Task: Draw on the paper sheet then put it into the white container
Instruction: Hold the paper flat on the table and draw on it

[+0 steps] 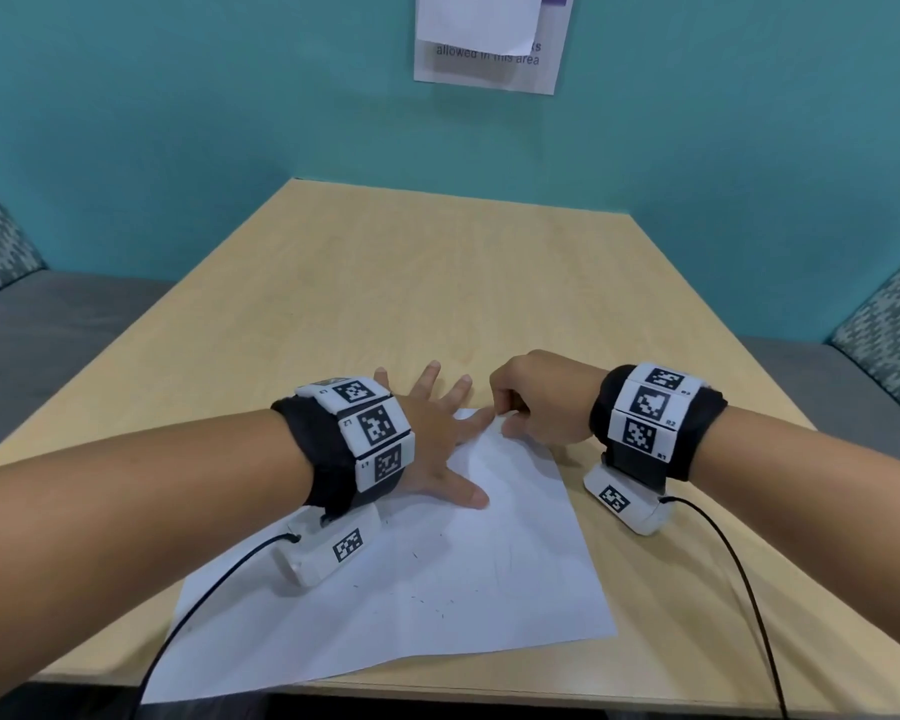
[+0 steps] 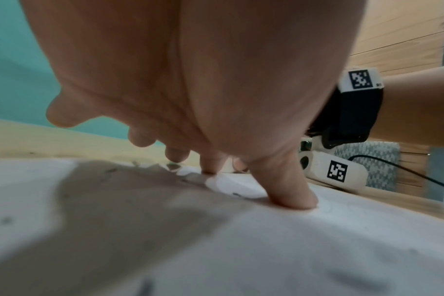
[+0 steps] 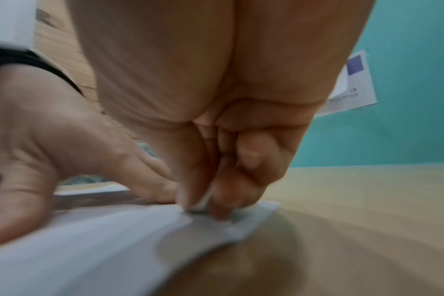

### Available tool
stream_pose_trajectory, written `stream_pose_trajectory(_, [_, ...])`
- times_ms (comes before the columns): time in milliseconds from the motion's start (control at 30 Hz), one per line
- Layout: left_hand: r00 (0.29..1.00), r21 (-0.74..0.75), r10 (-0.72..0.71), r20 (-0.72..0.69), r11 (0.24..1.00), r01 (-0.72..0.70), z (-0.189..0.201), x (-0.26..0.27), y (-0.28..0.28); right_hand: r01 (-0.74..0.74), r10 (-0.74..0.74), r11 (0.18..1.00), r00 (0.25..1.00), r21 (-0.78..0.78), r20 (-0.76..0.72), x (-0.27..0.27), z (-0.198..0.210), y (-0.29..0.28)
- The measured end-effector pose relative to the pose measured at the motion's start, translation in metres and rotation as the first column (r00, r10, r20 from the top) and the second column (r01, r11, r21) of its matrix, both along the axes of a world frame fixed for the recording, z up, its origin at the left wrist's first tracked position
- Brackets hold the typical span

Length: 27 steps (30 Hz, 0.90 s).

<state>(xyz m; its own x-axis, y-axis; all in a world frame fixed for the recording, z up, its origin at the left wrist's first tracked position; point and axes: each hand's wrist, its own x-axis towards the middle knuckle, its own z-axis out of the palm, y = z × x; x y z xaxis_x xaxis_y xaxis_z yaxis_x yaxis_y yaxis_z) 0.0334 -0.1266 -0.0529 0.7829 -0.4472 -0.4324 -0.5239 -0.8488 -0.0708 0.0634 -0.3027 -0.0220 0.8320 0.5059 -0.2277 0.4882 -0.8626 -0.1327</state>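
The sheet (image 1: pixel 437 574) lies flat on the table (image 1: pixel 437 283), at the near edge, turned slightly askew, with its near left corner overhanging the edge. Faint pencil marks and small dark specks show on its surface; what they depict cannot be told.

The left hand (image 1: pixel 437 433) is spread flat, palm down, over the far left part of the sheet. Its fingers are straight and splayed. In the left wrist view the thumb (image 2: pixel 289 192) presses on the sheet; the index fingertip touches it as well, while the outer fingers reach past its edge over the table.

The right hand (image 1: pixel 541 402) is at the sheet's far edge near the right corner, fingers curled. In the right wrist view its thumb and forefinger (image 3: pixel 223 198) pinch the sheet's edge, lifted slightly off the table there. The remaining fingers are folded into the palm.

Both wrists carry black bands with white marker blocks; a black cable trails from each.

A notice (image 1: pixel 489 44) hangs on the teal wall beyond the table. Grey seats flank the table.
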Motion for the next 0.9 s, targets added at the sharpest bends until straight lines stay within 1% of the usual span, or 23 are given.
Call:
stream_pose_trajectory(100, [1.0, 0.001, 0.004, 0.001, 1.0, -0.004, -0.002, 0.0, 0.001, -0.057, 0.056, 0.998, 0.998, -0.002, -0.042, -0.007, -0.002, 0.006])
stream_pose_trajectory(167, [1.0, -0.002, 0.019, 0.004, 1.0, -0.019, -0.002, 0.001, 0.001, -0.044, 0.043, 0.998, 0.999, -0.035, -0.023, -0.002, 0.001, 0.008])
stream_pose_trajectory(267, [0.999, 0.0, 0.033, 0.014, 0.999, -0.033, -0.004, 0.002, 0.0, -0.005, 0.005, 1.0, 1.0, -0.03, 0.007, 0.003, 0.005, 0.006])
stream_pose_trajectory(400, [0.999, 0.001, 0.034, -0.006, 0.999, -0.034, 0.0, 0.001, 0.001, -0.079, 0.078, 0.997, 0.996, -0.015, -0.05, -0.01, 0.0, 0.011])
stream_pose_trajectory(433, [0.999, -0.004, 0.036, -0.005, 0.999, -0.036, 0.0, 0.002, 0.002, -0.071, 0.07, 0.997, 0.996, -0.021, -0.046, -0.008, 0.001, 0.01])
stream_pose_trajectory(533, [0.999, -0.011, 0.044, 0.007, 0.999, -0.044, -0.003, 0.002, 0.001, 0.013, -0.013, 1.0, 1.0, 0.003, -0.001, 0.003, 0.006, 0.004])
stream_pose_trajectory(567, [0.999, -0.011, 0.045, 0.009, 0.999, -0.045, -0.004, 0.003, 0.001, 0.011, -0.011, 1.0, 1.0, 0.006, 0.001, 0.001, 0.005, 0.004])
stream_pose_trajectory(700, [0.999, 0.002, 0.044, -0.011, 0.999, -0.044, -0.003, 0.004, 0.001, -0.116, 0.114, 0.993, 0.991, -0.02, -0.07, -0.021, 0.0, 0.013])
stream_pose_trajectory(733, [0.999, 0.001, 0.044, -0.008, 0.999, -0.044, -0.003, 0.004, 0.001, -0.115, 0.113, 0.993, 0.992, -0.029, -0.063, -0.018, 0.002, 0.012])
stream_pose_trajectory(833, [0.999, -0.007, 0.041, 0.012, 0.999, -0.041, -0.004, 0.003, 0.001, -0.021, 0.021, 1.0, 1.0, -0.024, 0.005, 0.001, 0.008, 0.002])
stream_pose_trajectory(900, [0.999, -0.012, 0.041, 0.016, 0.999, -0.041, -0.006, 0.003, 0.002, -0.018, 0.018, 1.0, 1.0, -0.02, 0.011, -0.001, 0.007, 0.002])
